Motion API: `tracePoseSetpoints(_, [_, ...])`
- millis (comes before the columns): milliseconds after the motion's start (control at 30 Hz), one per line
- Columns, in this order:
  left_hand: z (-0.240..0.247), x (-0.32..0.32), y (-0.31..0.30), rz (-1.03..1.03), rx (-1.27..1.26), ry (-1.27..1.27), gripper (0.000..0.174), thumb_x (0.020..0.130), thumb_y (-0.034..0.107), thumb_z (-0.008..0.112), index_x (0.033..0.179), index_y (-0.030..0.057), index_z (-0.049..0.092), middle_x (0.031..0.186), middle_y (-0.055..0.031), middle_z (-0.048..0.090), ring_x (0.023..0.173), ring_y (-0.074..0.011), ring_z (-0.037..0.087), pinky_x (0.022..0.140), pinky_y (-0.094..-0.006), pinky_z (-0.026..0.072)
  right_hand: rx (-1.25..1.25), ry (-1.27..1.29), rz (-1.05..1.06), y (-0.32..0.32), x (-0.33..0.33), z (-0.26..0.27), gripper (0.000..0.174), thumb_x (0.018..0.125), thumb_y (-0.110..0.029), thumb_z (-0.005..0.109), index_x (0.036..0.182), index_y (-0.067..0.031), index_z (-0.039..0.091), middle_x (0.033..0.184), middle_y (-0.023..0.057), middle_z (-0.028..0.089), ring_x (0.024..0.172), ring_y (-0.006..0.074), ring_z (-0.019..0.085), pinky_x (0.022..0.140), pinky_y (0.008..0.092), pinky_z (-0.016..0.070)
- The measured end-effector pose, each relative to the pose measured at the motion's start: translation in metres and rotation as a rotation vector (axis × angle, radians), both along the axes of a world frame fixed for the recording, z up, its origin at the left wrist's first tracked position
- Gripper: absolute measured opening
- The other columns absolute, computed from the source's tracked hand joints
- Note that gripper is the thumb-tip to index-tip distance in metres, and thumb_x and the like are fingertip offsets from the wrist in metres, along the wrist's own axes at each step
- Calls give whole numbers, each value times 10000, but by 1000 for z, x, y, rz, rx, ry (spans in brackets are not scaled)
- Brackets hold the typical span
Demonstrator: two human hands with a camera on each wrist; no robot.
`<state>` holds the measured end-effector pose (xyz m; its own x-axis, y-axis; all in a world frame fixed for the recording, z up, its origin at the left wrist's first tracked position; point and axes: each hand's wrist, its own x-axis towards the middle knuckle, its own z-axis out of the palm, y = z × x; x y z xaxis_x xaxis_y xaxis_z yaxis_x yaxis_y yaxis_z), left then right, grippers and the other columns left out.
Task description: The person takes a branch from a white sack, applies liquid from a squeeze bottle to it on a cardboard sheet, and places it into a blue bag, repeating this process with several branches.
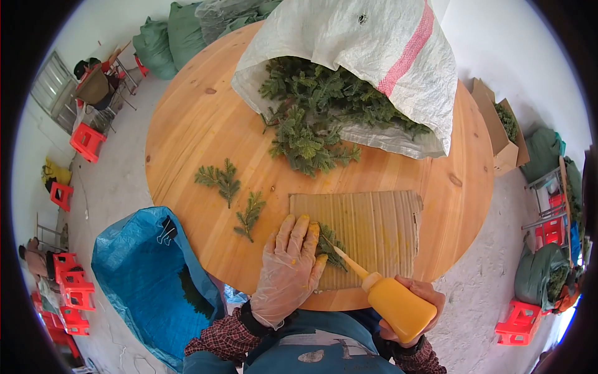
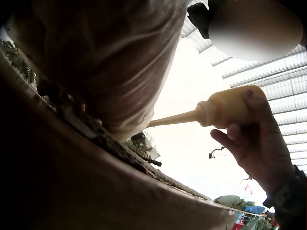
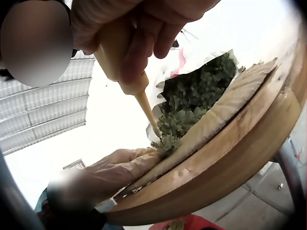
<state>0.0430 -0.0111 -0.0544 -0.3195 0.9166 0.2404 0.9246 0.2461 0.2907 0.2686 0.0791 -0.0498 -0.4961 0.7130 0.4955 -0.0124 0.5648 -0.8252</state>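
My left hand (image 1: 286, 271), in a clear plastic glove with yellow stains on the fingertips, lies with its fingers extended over the left edge of a ribbed cardboard sheet (image 1: 383, 227). Its index finger and thumb are right at a small green fir sprig (image 1: 330, 246) on the cardboard, partly covering it. In my bare right hand (image 1: 430, 298) I grip a yellow squeeze bottle (image 1: 400, 305), tilted downward. The bottle's long pale nozzle (image 1: 352, 263) points at the sprig, its tip at the needles, as the right wrist view also shows.
Two loose sprigs (image 1: 219, 181) (image 1: 250, 217) lie left of the cardboard on the round wooden table (image 1: 187, 137). Behind it, a white woven sack (image 1: 349, 31) spills fir branches (image 1: 305, 140). A blue bag (image 1: 134, 268) hangs open at the table's left edge. Red stools (image 1: 87, 142) stand on the floor.
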Motion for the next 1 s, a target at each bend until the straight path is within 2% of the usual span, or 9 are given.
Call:
tracePoseSetpoints(67, [-1, 0, 0, -3, 2, 6, 560, 844, 245, 647, 1308, -45, 527, 1427, -178, 424, 1339, -380, 377, 1024, -480, 353, 9, -2, 10, 0, 2, 0, 814, 692, -518, 858, 1179, -37, 418, 1098, 194, 620, 994, 281, 645, 906, 398, 528])
tracePoseSetpoints(167, [0, 0, 0, -5, -8, 6, 562, 846, 244, 645, 1311, -47, 523, 1430, -179, 422, 1340, -382, 376, 1030, -481, 349, -33, 82, 65, -1, 7, -1, 799, 637, -309, 936, 1206, -60, 432, 1158, 235, 614, 1029, 297, 643, 907, 421, 543])
tracePoseSetpoints(300, [2, 0, 0, -7, -19, 1, 563, 849, 243, 643, 1316, -47, 518, 1434, -182, 420, 1342, -385, 375, 1036, -484, 344, -151, 184, 21, -11, 7, -8, 781, 705, -505, 855, 1152, -42, 412, 1044, 169, 615, 949, 266, 642, 879, 382, 531])
tracePoseSetpoints(433, [2, 0, 1, -2, -19, 1, 559, 852, 241, 645, 1317, -43, 519, 1432, -184, 422, 1340, -388, 379, 1036, -486, 343, -38, 67, -64, -13, 16, 0, 788, 701, -526, 849, 1140, -39, 411, 1023, 161, 617, 936, 256, 645, 871, 375, 534])
tracePoseSetpoints(567, [0, 1, 1, 3, -8, 12, 552, 853, 237, 651, 1316, -35, 524, 1428, -186, 427, 1335, -388, 386, 1033, -488, 345, -50, 96, -1, -11, 30, 1, 785, 630, -326, 940, 1178, -53, 449, 1097, 213, 648, 987, 280, 667, 931, 416, 538])
tracePoseSetpoints(733, [1, 1, 1, 1, -11, 56, 540, 868, 278, 656, 1288, -43, 543, 1391, -193, 458, 1320, -372, 401, 1062, -488, 338, -75, 79, -36, -15, 39, 2, 800, 616, -337, 947, 1172, -49, 448, 1082, 218, 650, 965, 280, 674, 932, 412, 536])
tracePoseSetpoints(867, [1, 2, 1, 14, -16, 38, 521, 866, 266, 660, 1299, -3, 556, 1399, -195, 452, 1322, -372, 399, 1065, -488, 333, -108, 131, -59, -15, 43, 1, 786, 640, -389, 928, 1153, -39, 445, 1063, 218, 649, 935, 281, 679, 880, 403, 552])
tracePoseSetpoints(967, [14, 8, 2, 46, 33, 48, 488, 854, 238, 663, 1292, 42, 575, 1372, -169, 473, 1306, -353, 418, 1053, -482, 341, -196, 43, -150, -10, 49, 4, 854, 775, -654, 712, 1223, -1, 392, 1042, 150, 626, 901, 227, 648, 761, 349, 563])
tracePoseSetpoints(1000, [17, 9, 2, 63, 56, 54, 475, 848, 224, 664, 1288, 64, 585, 1358, -155, 484, 1299, -343, 428, 1047, -478, 345, -193, 48, -146, -8, 48, 4, 854, 775, -654, 712, 1223, -1, 392, 1042, 150, 626, 901, 227, 648, 761, 349, 563])
